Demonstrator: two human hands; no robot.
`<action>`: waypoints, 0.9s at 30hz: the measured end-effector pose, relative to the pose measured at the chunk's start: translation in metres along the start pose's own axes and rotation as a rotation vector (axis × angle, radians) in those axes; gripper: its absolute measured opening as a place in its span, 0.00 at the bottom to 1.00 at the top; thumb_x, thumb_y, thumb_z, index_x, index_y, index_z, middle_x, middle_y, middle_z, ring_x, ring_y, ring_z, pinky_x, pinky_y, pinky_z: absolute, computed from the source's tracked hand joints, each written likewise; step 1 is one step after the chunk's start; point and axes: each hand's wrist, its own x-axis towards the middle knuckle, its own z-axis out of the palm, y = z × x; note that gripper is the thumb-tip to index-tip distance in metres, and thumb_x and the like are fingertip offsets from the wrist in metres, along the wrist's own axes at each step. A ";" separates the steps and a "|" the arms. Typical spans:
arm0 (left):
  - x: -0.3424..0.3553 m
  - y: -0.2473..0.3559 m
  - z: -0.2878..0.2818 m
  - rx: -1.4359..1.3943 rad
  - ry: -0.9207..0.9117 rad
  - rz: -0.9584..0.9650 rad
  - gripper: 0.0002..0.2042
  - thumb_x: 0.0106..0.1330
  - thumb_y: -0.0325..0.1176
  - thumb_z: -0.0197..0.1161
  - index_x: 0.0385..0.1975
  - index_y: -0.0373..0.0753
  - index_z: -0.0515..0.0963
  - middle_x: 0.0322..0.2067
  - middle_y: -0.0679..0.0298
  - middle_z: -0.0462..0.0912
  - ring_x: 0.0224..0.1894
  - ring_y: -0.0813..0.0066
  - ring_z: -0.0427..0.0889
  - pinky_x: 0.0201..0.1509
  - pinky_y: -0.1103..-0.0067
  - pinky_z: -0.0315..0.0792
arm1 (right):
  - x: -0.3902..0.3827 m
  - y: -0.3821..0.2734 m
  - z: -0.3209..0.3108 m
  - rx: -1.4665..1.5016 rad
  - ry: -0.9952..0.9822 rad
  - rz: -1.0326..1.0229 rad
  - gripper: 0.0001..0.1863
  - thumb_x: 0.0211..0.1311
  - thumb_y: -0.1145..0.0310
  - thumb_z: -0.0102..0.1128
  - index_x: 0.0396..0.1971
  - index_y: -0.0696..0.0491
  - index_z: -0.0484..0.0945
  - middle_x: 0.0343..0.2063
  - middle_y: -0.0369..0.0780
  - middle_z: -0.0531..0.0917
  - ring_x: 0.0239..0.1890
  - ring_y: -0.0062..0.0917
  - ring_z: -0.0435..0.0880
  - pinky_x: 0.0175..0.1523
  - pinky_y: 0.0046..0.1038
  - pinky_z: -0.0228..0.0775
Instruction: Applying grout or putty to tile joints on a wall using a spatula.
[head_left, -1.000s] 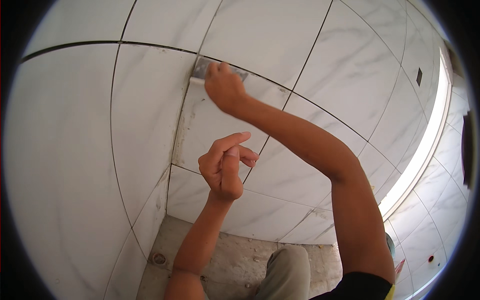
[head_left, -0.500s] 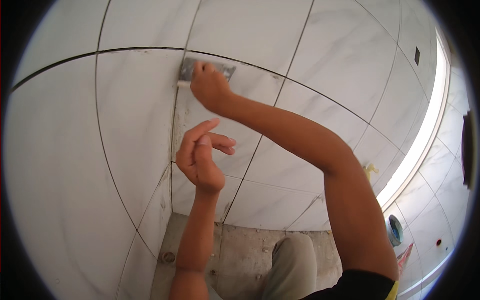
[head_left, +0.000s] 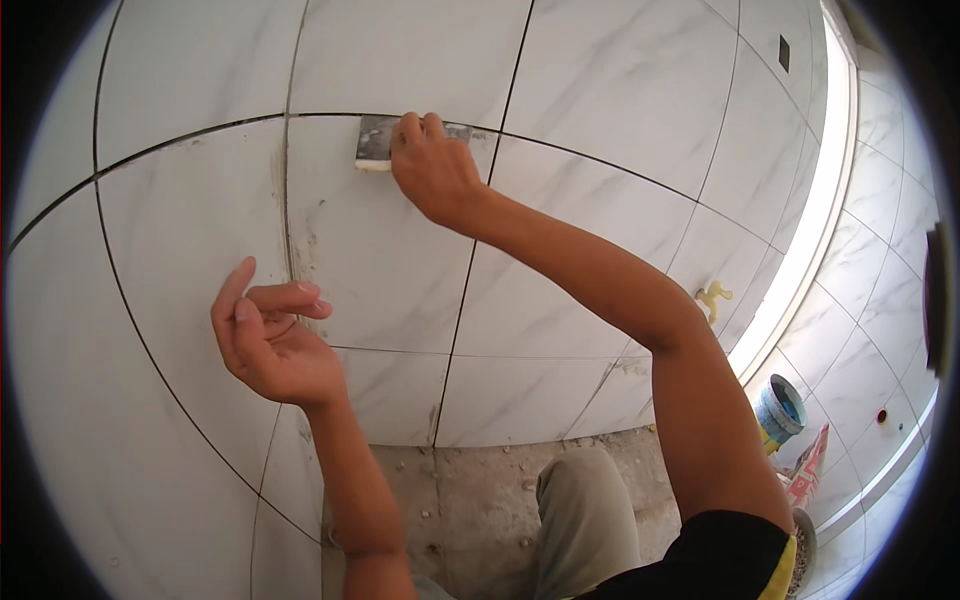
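In my right hand (head_left: pixel 435 165) is a flat scraper (head_left: pixel 374 138), its grey rectangular blade lying against the marbled white wall tiles (head_left: pixel 400 220). A pale strip runs along the blade's lower edge. My fingers cover its right part, so the handle is hidden. The blade is at the dark horizontal joint (head_left: pixel 330 114), right of the wall corner. My left hand (head_left: pixel 280 335) hovers lower left, near the corner, with fingers apart and loosely bent and nothing in it.
Whitish smears mark the corner line (head_left: pixel 288 200). A yellow tap (head_left: pixel 713 298) sticks out of the wall at right. Beyond it stand a blue bucket (head_left: pixel 780 408) and a red-and-white bag (head_left: pixel 808 470). Small debris lies on the bare concrete floor (head_left: pixel 480 500) by my knee.
The scraper has slid right along the horizontal joint, away from the corner. My left hand has shifted left, still apart from the tool. The view has turned slightly right.
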 end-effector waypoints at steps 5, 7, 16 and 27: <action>0.004 -0.003 -0.003 0.075 -0.099 -0.084 0.18 0.70 0.32 0.44 0.47 0.25 0.76 0.21 0.54 0.82 0.19 0.70 0.77 0.29 0.78 0.76 | -0.041 -0.019 -0.006 -0.058 -0.092 -0.215 0.13 0.44 0.78 0.63 0.33 0.66 0.80 0.35 0.43 0.74 0.38 0.29 0.73 0.19 0.24 0.71; 0.008 -0.005 0.002 0.161 -0.106 -0.157 0.18 0.70 0.31 0.44 0.49 0.26 0.77 0.25 0.55 0.84 0.25 0.69 0.81 0.34 0.77 0.78 | -0.029 0.009 -0.005 -0.050 -0.054 -0.071 0.15 0.43 0.77 0.63 0.34 0.65 0.80 0.34 0.42 0.73 0.38 0.28 0.73 0.20 0.22 0.71; 0.015 0.002 -0.005 0.151 -0.118 -0.207 0.17 0.70 0.30 0.45 0.50 0.29 0.78 0.27 0.56 0.84 0.30 0.70 0.82 0.42 0.75 0.79 | -0.048 0.022 -0.004 0.004 -0.062 0.002 0.20 0.49 0.76 0.61 0.44 0.67 0.76 0.37 0.43 0.73 0.38 0.28 0.74 0.21 0.22 0.73; 0.019 -0.031 -0.021 0.478 -0.450 -0.283 0.20 0.71 0.33 0.53 0.60 0.33 0.74 0.55 0.52 0.77 0.59 0.61 0.75 0.66 0.68 0.68 | -0.042 0.019 -0.054 0.637 -0.440 0.296 0.13 0.62 0.65 0.61 0.31 0.62 0.79 0.24 0.48 0.80 0.29 0.33 0.82 0.28 0.41 0.72</action>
